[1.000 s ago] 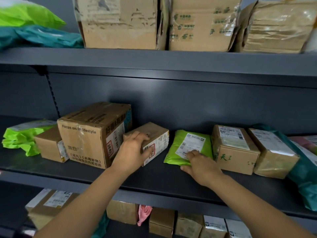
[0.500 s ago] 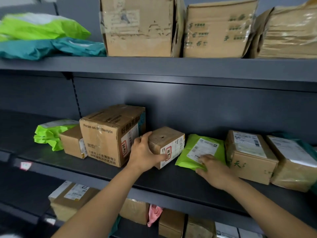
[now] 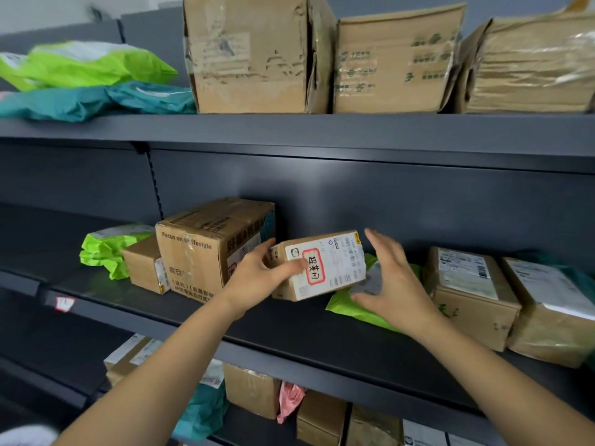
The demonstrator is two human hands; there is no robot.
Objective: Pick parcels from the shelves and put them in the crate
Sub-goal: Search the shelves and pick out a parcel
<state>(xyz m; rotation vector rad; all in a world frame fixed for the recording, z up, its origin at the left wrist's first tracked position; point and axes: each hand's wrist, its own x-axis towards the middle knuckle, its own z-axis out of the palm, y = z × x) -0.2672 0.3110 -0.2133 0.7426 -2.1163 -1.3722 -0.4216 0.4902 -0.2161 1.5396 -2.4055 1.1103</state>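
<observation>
Left hand (image 3: 257, 275): grasps the small parcel (image 3: 325, 265) at its left end, thumb laid across the labelled face, fingers wrapped behind the upper left edge.
Right hand (image 3: 392, 281): released, fingers spread and straight, held just beside the parcel's right end; cannot tell whether it touches the cardboard.
Small parcel: brown carton, white label with a red-bordered stamp. Tilted, label toward the camera, above the front half of the middle shelf (image 3: 289, 329). Cannot tell whether its lower edge rests on the shelf.
Green mailer (image 3: 354, 309): lies flat on the middle shelf, partly under the parcel's right end and under the right hand.
Large box (image 3: 206, 246): just left of the left hand, printed "Focus on lifestyle".
Taped boxes (image 3: 467, 291): two, side by side, right of the green mailer.
Upper shelf (image 3: 289, 130): three big cartons; green and teal bags at left.
</observation>
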